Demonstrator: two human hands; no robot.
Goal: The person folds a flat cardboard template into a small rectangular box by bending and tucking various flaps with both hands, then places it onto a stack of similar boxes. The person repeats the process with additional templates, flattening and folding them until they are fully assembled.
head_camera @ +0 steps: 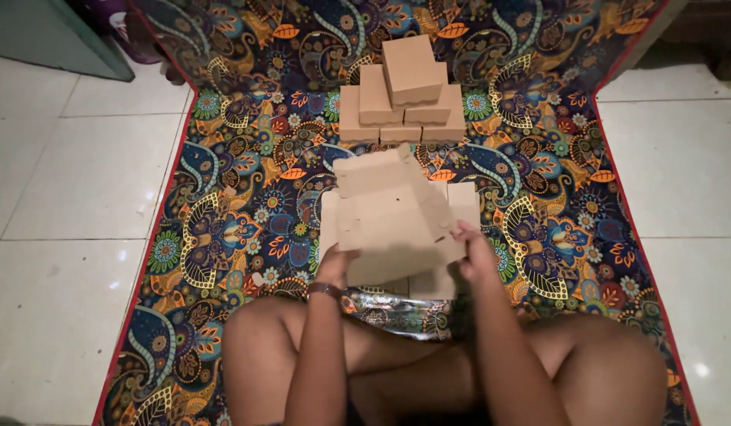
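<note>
I sit cross-legged on a patterned mat point(239, 205). Both hands hold a flat brown cardboard box blank point(393, 217) with notched flaps, raised in front of my knees. My left hand point(335, 267) grips its lower left edge and wears a bracelet at the wrist. My right hand point(474, 251) pinches its lower right corner. Under the held piece lie more flat cardboard blanks point(430, 282), partly hidden. Farther ahead stands a stack of folded brown boxes point(403, 91), piled in tiers.
White floor tiles point(73, 181) border the mat on both sides. A shiny foil-like wrapper point(397, 309) lies on the mat between my knees. A dark green object point(58, 35) stands at the top left corner.
</note>
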